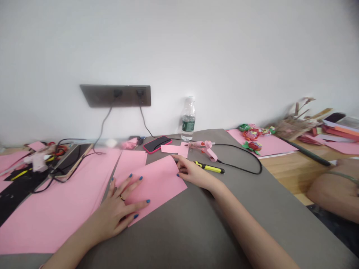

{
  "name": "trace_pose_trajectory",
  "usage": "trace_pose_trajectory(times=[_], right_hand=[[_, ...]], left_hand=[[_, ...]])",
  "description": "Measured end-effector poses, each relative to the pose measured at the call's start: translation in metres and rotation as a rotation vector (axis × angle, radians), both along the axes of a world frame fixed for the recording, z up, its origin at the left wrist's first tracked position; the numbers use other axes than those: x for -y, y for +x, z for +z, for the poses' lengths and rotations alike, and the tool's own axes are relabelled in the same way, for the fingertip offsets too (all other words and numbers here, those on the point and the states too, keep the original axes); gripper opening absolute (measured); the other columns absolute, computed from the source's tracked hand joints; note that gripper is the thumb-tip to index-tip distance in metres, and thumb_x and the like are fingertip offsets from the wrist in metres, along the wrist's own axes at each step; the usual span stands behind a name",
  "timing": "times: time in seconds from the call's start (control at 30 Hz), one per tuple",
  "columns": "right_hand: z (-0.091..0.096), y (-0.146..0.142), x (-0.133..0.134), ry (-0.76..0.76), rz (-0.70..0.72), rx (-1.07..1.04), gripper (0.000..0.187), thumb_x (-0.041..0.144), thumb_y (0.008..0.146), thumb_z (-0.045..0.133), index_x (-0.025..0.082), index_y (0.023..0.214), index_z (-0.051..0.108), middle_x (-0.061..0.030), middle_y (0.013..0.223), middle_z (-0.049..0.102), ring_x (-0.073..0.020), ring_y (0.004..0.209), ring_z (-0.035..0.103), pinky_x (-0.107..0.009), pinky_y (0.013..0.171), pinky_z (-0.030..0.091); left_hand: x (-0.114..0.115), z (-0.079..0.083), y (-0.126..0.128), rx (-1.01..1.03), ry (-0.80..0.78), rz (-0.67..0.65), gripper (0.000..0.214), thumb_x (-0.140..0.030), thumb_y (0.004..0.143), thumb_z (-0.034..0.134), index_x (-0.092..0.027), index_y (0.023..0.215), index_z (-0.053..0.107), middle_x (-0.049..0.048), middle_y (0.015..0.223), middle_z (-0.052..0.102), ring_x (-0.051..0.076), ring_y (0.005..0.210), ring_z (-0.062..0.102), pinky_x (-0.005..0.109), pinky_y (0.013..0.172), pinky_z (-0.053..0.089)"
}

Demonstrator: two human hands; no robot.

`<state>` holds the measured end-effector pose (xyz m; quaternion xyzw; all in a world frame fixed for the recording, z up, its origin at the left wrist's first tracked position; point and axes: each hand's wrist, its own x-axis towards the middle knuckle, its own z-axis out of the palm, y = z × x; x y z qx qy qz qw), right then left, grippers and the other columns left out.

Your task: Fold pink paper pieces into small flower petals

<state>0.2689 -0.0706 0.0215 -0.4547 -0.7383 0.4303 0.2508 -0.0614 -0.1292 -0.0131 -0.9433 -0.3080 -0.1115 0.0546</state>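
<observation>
Five spread fingers of the left hand pressed a rectangular pink paper sheet onto a grey felt mat. The right hand curled at the sheet's right corner, any pinch unclear. Positioning seemed in hand, calling for steadiness.

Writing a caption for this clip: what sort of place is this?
Most likely a paper-craft workspace: sheets of pink paper are spread across the bench, a pink hot glue gun lies beside them, and finished paper flowers sit further along.
</observation>
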Motion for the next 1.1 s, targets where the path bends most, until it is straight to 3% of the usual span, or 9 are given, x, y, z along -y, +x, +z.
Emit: trace_pose_trajectory(times=[0.3,0.63,0.8,1.1], right_hand=[[0.0009,0.0029,-0.0018,0.02,0.016,0.067,0.071,0.005,0.08,0.049,0.023,0.146,0.033,0.0022,0.084,0.053,-0.014,0.079,0.054,-0.027,0.072,0.046],[-0.0018,0.0007,-0.0036,0.021,0.007,0.066,0.069,0.006,0.084,0.05,0.023,0.148,0.031,-0.0023,0.094,0.063,-0.0171,0.088,0.061,-0.03,0.079,0.049],[-0.001,-0.0013,-0.0037,0.04,-0.013,0.088,0.07,0.005,0.083,0.05,0.025,0.148,0.034,-0.0021,0.093,0.063,-0.0169,0.086,0.062,-0.03,0.079,0.05],[-0.0007,-0.0019,-0.0028,0.051,-0.039,0.117,0.068,0.005,0.083,0.05,0.026,0.146,0.035,-0.0009,0.09,0.061,-0.0168,0.083,0.061,-0.029,0.075,0.047]], left_hand=[[-0.0003,-0.0005,-0.0004,0.006,0.006,0.001,0.06,-0.017,0.089,0.054,-0.047,0.14,0.046,0.0012,0.165,0.008,0.036,0.148,0.013,0.066,0.113,-0.001],[-0.0005,-0.0018,0.0005,0.04,-0.015,0.008,0.056,-0.018,0.09,0.054,-0.047,0.138,0.049,-0.0006,0.165,0.012,0.038,0.148,0.016,0.068,0.112,0.002],[0.0001,-0.0014,0.0005,0.054,-0.037,0.021,0.054,-0.018,0.091,0.053,-0.046,0.137,0.051,0.0001,0.164,0.017,0.037,0.147,0.018,0.069,0.112,0.003],[-0.0002,0.0003,0.001,0.033,-0.016,0.004,0.057,-0.018,0.091,0.052,-0.045,0.14,0.046,0.0006,0.165,0.012,0.037,0.148,0.013,0.069,0.112,0.003]])
